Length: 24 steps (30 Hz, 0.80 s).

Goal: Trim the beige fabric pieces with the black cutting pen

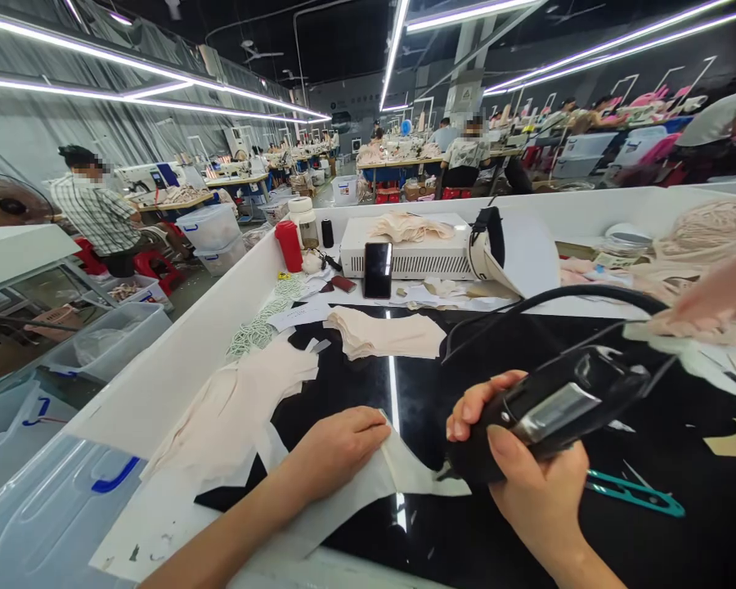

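At the far left, clear plastic storage bins [107, 339] stood on the floor outside the white wall [177, 368] of the work table. Inside that wall, pale pink fabric pieces [239, 401] lay spread over the table's left part, with a coil of whitish-green cord [261, 327] beyond them. The left hand [334, 450] rested palm down, fingers loosely curled and pressing flat on a white fabric piece [405, 470] that lay on the glossy black table surface [356, 384]; it closed around nothing. Just right of it, the right hand [527, 466] was wrapped firmly around a black handheld electric cutting tool [552, 409], whose tip met the right edge of the white fabric piece. A black power cable [564, 294] arched from the tool's rear toward the back of the table. Teal thread snips [635, 492] lay on the black surface just right of the right hand. Farther back, from left to right, stood a red bottle [289, 244], a dark smartphone [378, 269] leaning upright against a white box-shaped machine [410, 245], and a folded stack of pink fabric [386, 334] in front of them. At the far right, heaps of pink lace garments [705, 237] filled the table's corner. Other people sat at sewing stations well behind.
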Each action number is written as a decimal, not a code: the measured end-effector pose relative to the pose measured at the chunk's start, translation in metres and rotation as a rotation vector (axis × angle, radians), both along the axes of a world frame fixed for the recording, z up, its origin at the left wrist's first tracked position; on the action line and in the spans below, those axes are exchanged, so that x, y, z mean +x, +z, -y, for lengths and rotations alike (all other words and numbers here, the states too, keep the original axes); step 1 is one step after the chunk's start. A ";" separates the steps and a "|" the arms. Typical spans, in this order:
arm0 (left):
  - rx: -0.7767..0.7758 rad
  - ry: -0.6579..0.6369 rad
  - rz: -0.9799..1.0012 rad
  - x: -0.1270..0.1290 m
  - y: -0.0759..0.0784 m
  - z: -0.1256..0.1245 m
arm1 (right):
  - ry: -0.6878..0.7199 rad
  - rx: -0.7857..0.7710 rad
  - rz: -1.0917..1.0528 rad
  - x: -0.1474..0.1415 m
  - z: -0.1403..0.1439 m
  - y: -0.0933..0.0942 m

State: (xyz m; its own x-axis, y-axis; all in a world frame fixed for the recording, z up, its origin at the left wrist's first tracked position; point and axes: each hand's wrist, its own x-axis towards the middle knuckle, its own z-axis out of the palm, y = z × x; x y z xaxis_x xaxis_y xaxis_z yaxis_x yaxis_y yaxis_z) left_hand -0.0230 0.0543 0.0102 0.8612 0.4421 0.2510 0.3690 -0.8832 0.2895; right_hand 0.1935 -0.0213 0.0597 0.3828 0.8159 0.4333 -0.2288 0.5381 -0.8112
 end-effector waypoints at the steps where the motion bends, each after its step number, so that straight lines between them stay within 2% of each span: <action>1: -0.001 0.001 0.008 0.000 0.000 0.000 | -0.011 0.000 -0.012 -0.001 -0.003 0.002; 7: 0.010 -0.011 0.056 0.001 0.003 0.001 | -0.084 0.028 -0.076 -0.018 -0.038 0.009; 12: 0.007 -0.013 0.062 0.000 0.001 0.001 | -0.109 0.020 -0.041 -0.030 -0.060 0.005; 24: 0.008 -0.026 0.071 0.000 0.000 0.000 | -0.108 0.000 -0.031 -0.036 -0.065 -0.001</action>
